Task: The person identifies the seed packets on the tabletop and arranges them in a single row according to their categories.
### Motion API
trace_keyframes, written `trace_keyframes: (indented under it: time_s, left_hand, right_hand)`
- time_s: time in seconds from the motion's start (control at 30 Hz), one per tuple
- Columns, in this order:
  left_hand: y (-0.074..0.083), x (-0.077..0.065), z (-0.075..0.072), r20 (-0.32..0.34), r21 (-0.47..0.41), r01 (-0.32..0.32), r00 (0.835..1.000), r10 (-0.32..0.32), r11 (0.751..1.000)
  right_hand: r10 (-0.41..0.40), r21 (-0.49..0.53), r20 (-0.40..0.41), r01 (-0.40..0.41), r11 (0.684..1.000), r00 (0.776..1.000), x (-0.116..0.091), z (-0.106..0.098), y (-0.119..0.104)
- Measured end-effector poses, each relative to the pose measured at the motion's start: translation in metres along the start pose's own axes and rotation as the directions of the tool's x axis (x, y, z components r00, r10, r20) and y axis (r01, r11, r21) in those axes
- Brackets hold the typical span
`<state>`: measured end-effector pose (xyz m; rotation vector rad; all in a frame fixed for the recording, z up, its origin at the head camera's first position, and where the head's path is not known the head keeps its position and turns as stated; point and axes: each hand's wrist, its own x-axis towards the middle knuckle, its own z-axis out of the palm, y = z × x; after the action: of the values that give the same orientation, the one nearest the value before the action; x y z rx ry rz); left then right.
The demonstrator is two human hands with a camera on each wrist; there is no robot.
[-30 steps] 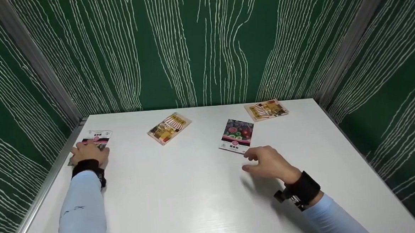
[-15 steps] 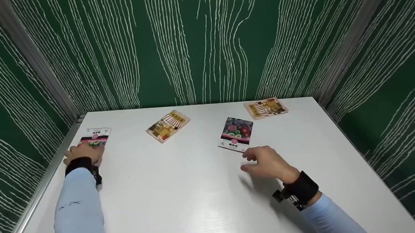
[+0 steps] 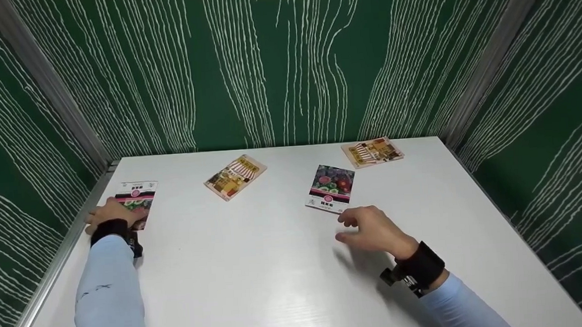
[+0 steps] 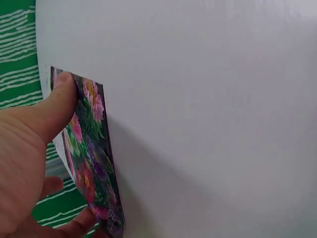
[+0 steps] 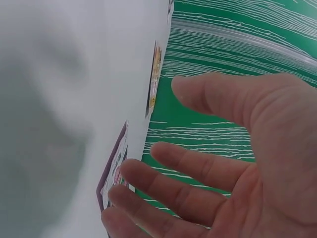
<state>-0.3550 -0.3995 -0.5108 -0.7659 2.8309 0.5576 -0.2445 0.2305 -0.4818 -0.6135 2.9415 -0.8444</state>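
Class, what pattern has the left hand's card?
The card has pink and red flowers, clearest in the left wrist view.

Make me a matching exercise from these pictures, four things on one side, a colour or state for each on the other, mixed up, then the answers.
1. Left hand
2. Right hand
3. Table
4. Back wall

A. White
B. Green with pale lines
C. Grips a flower card
D. Holds nothing

Pairs: 1-C, 2-D, 3-A, 4-B
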Motion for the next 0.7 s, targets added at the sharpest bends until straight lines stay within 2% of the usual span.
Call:
trace_keyframes:
  time_s: [0.2,0.43,0.57,0.7]
  left_hand:
    - [-0.003,-0.010,-0.008,-0.108,-0.075,-0.044,0.994,0.036,0.996]
    - [-0.011,-0.018,-0.010,-0.259,-0.168,-0.143,0.961,0.096,0.975]
    - [-0.006,-0.020,-0.012,-0.301,-0.252,-0.161,0.950,0.081,0.954]
    - [0.004,-0.023,-0.014,-0.364,-0.334,-0.205,0.929,0.074,0.920]
  right_hand:
    - [-0.017,0.005,0.002,0.017,1.000,1.000,-0.001,0.000,-0.003]
    - [-0.074,-0.023,-0.005,0.074,0.997,0.997,0.000,0.000,-0.003]
    - [-0.105,-0.014,-0.010,0.105,0.994,0.994,0.000,-0.001,-0.003]
    - [-0.132,-0.003,-0.017,0.132,0.991,0.991,-0.001,-0.002,-0.004]
